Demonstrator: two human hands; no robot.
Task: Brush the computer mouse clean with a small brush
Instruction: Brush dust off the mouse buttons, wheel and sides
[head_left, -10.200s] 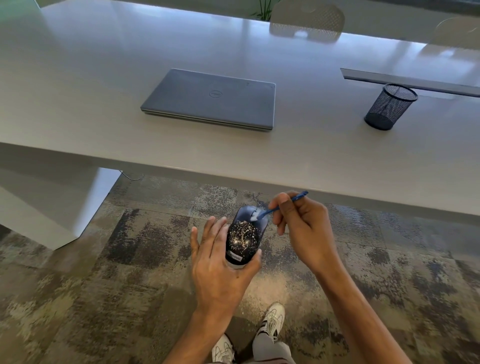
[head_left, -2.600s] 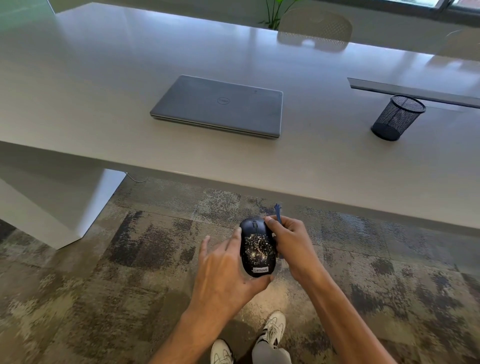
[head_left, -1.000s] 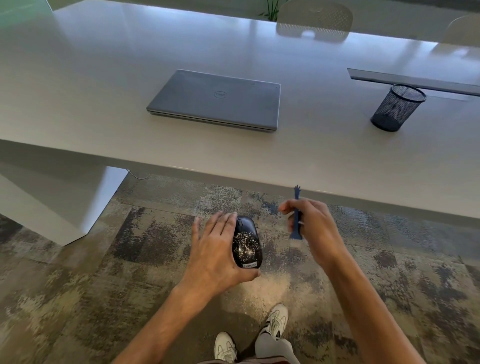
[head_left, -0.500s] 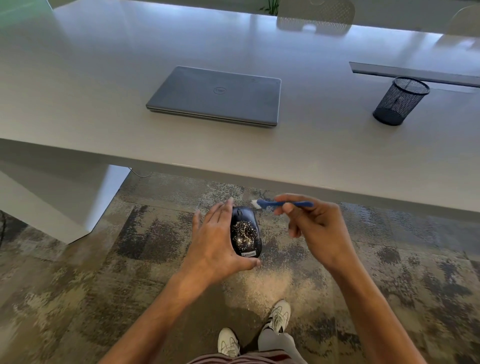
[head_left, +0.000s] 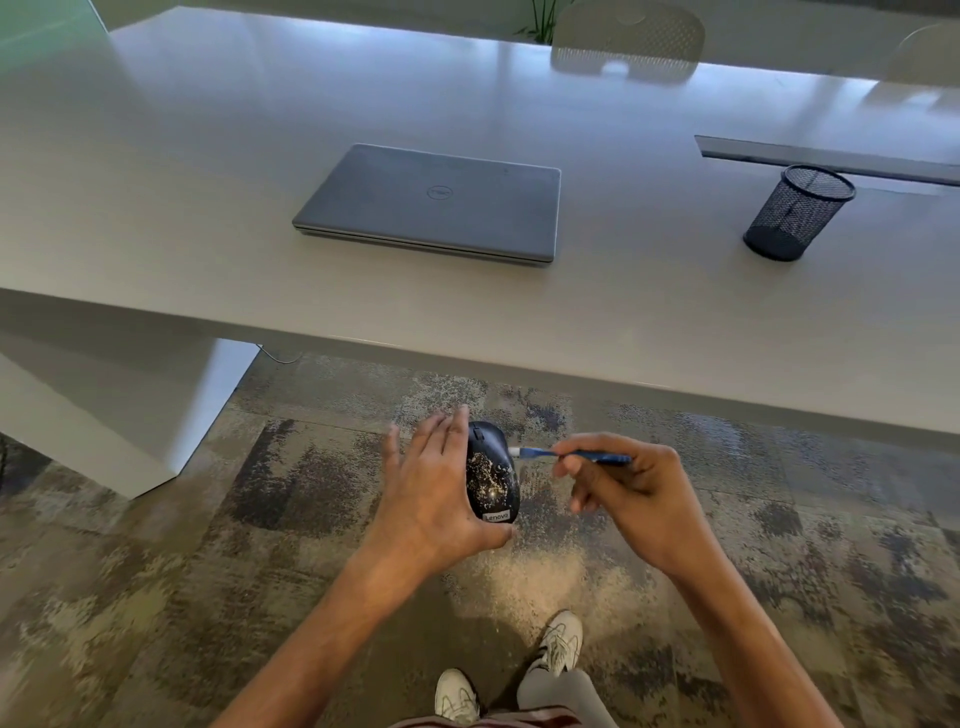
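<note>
Grey table (head_left: 675, 322) with closed laptop (head_left: 431, 202); cleaning proceeds below its edge, above carpet.
Left hand (head_left: 431, 499) clasps the speckled mouse (head_left: 491, 475) on edge. Right hand (head_left: 631, 493), half a second ago clear of it, pinches the blue brush (head_left: 561, 454); bristles now meet the mouse's upper right flank. Debris remains: brushing unfinished.

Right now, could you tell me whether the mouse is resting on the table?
No, the left hand holds the mouse over the carpet, in front of the table edge.

Speckled blk mouse (head_left: 492, 475), blue brush (head_left: 569, 455) touching.
</note>
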